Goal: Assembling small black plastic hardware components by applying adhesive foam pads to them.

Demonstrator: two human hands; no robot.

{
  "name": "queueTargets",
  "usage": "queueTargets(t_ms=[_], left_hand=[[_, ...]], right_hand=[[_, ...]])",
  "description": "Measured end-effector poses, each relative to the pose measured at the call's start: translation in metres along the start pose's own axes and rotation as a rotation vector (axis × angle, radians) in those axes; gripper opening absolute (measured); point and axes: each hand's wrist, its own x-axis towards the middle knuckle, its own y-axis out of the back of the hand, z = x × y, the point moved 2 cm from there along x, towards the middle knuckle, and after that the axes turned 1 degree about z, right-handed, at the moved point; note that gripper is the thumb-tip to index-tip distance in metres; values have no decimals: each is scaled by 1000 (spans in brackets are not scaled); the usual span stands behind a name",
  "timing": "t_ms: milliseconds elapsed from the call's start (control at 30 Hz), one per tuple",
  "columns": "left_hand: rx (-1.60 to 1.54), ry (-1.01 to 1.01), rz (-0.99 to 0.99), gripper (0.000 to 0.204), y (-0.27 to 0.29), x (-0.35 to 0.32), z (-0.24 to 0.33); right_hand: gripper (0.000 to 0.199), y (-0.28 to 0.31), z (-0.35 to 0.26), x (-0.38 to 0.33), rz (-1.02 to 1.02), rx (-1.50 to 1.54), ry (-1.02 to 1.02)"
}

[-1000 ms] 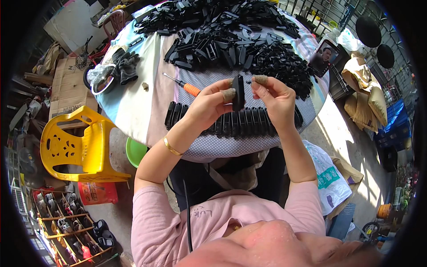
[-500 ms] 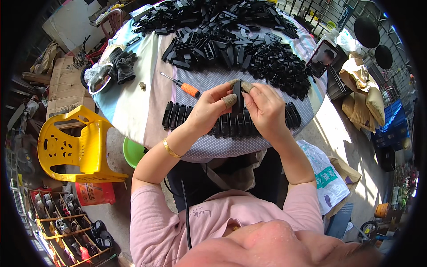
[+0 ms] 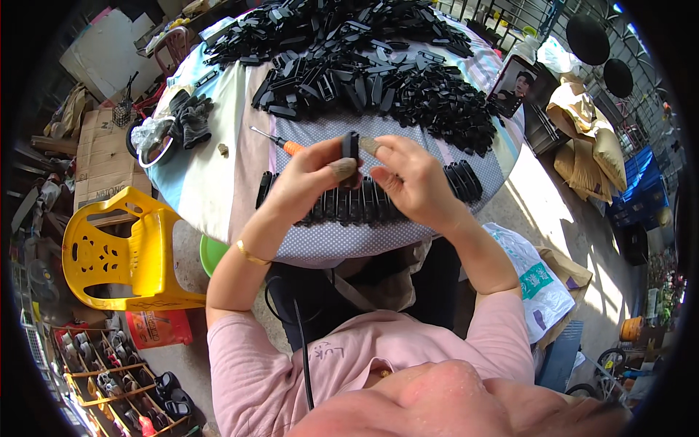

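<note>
My left hand [image 3: 309, 178] grips an elongated black plastic part [image 3: 350, 148], held upright above the table. Tan finger covers are on its thumb and on the index finger of my right hand [image 3: 416, 182]. The right hand is just beside the part, thumb and index finger apart, with nothing visible between them. Beneath both hands runs a row of similar black parts [image 3: 357, 207], standing side by side. A screwdriver with an orange handle [image 3: 292, 147] lies left of my left hand, partly hidden by it.
Heaps of loose black plastic pieces [image 3: 328, 80] cover the far side of the cloth-covered round table [image 3: 211, 207]. Dark gloves [image 3: 192, 120] lie at its left, and a lit screen [image 3: 515, 84] stands at the right edge. A yellow plastic chair [image 3: 138, 251] is on the left.
Both hands have shifted left with the black part. My right hand has come off it, its thumb and index finger spreading. The whole view has also shifted slightly.
</note>
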Motion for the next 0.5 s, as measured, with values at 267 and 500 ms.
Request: queueTargets(t_ms=[267, 500], left_hand=[[610, 21, 578, 36, 120, -54, 16], [924, 172, 487, 33, 112, -61, 2]], right_hand=[[31, 37, 112, -14, -337, -539, -395], [22, 1, 133, 0, -509, -706, -315]])
